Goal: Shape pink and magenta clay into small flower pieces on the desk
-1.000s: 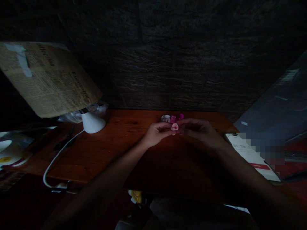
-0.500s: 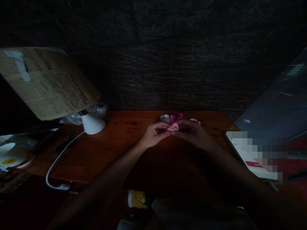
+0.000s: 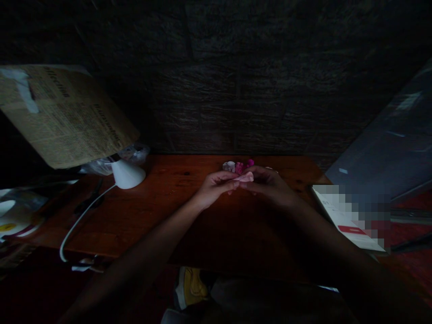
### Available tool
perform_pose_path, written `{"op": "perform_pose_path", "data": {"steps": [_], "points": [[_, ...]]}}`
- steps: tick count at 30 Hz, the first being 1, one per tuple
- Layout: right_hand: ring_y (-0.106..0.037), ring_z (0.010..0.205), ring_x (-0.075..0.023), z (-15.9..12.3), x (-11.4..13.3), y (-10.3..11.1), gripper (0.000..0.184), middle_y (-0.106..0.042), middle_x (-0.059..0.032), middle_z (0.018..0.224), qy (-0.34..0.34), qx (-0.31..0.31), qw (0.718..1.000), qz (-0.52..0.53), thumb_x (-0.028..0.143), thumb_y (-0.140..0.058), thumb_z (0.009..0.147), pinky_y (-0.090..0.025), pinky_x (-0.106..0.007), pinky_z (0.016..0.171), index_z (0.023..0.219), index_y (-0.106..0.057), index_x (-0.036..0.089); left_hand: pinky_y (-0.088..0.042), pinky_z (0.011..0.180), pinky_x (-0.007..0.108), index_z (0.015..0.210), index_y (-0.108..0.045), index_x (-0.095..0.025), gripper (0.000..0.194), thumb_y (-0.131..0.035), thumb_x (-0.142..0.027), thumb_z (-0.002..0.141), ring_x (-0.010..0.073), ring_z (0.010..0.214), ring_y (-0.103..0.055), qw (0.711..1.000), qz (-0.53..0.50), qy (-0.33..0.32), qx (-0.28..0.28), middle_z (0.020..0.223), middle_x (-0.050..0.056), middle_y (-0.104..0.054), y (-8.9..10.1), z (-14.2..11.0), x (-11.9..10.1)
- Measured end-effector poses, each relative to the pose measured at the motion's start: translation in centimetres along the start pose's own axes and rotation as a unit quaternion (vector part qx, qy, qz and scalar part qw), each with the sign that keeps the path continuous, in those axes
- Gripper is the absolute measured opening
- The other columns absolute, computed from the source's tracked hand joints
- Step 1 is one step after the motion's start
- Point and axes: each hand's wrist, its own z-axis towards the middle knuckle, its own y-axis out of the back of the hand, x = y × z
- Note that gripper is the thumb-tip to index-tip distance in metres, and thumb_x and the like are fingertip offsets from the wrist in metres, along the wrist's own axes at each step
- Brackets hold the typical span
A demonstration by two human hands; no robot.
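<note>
Above the wooden table, a pale pink, petal-like piece (image 3: 247,177) is held between both hands. My left hand (image 3: 212,186) pinches its left end with thumb and fingers. From the other side, the fingertips of my right hand (image 3: 272,185) close on the piece's right part. Just behind the hands lie a whitish crumpled flower-like piece (image 3: 228,166), a pink one (image 3: 239,167) and a magenta one (image 3: 250,162). A pale piece (image 3: 272,169) shows partly behind my right hand. Dim light hides the finer detail of the fingers.
At left stands a lamp with a newsprint shade (image 3: 74,117), a white base (image 3: 128,174) and a cord (image 3: 65,234). A white cup-like container (image 3: 13,220) sits far left. On the right lies a white, red-marked flat item (image 3: 347,225), partly pixelated. A stone-patterned wall (image 3: 216,103) rises behind the table.
The pink piece has turned: its rolled, open end faced me before, and now it looks flatter. Both hands stay closed on it. The view has shifted slightly.
</note>
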Motion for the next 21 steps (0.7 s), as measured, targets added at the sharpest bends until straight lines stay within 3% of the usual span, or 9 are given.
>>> {"op": "perform_pose_path", "data": {"steps": [4, 12, 16, 21], "points": [[-0.06, 0.067, -0.0118, 0.1, -0.2, -0.1, 0.027, -0.068, 0.0016, 0.078, -0.006, -0.002, 1.0, 0.012, 0.033, -0.084, 0.07, -0.045, -0.023, 0.056, 0.09, -0.071, 0.022, -0.038, 0.052, 0.021, 0.087, -0.075, -0.015, 0.03, -0.083, -0.037, 0.068, 0.0065, 0.057, -0.052, 1.0, -0.022, 0.002, -0.006, 0.076, 0.002, -0.068, -0.3, 0.0, 0.1], [-0.055, 0.062, -0.0101, 0.2, -0.8, -0.1, 0.024, -0.066, 0.0026, 0.077, 0.001, -0.015, 1.0, 0.004, 0.032, -0.082, 0.072, -0.042, -0.023, 0.053, 0.092, -0.072, 0.024, -0.034, 0.052, 0.023, 0.09, -0.071, -0.015, 0.03, -0.077, -0.04, 0.075, 0.0053, 0.051, -0.046, 0.999, 0.038, -0.018, 0.022, 0.065, -0.003, -0.058, 0.1, 0.0, -0.5], [-0.047, 0.055, -0.0081, 0.3, -1.1, -0.2, 0.022, -0.061, 0.0027, 0.069, -0.008, -0.022, 1.0, 0.018, 0.037, -0.081, 0.073, -0.038, -0.023, 0.051, 0.079, -0.07, 0.019, -0.034, 0.052, 0.022, 0.091, -0.07, -0.013, 0.035, -0.073, -0.045, 0.078, 0.0052, 0.051, -0.047, 0.998, 0.018, 0.044, 0.051, 0.065, -0.002, -0.059, -0.1, 0.0, -0.5], [-0.044, 0.053, -0.0074, 0.4, -1.2, -0.4, 0.027, -0.056, 0.0042, 0.062, -0.067, -0.041, 0.992, 0.095, 0.039, -0.083, 0.07, -0.034, -0.022, 0.049, 0.072, -0.066, 0.018, -0.032, 0.048, 0.021, 0.1, -0.071, -0.013, 0.046, -0.075, -0.051, 0.075, 0.0047, 0.051, -0.047, 0.989, -0.064, 0.125, 0.05, 0.075, 0.003, -0.067, -0.6, 0.0, -0.6]]}}
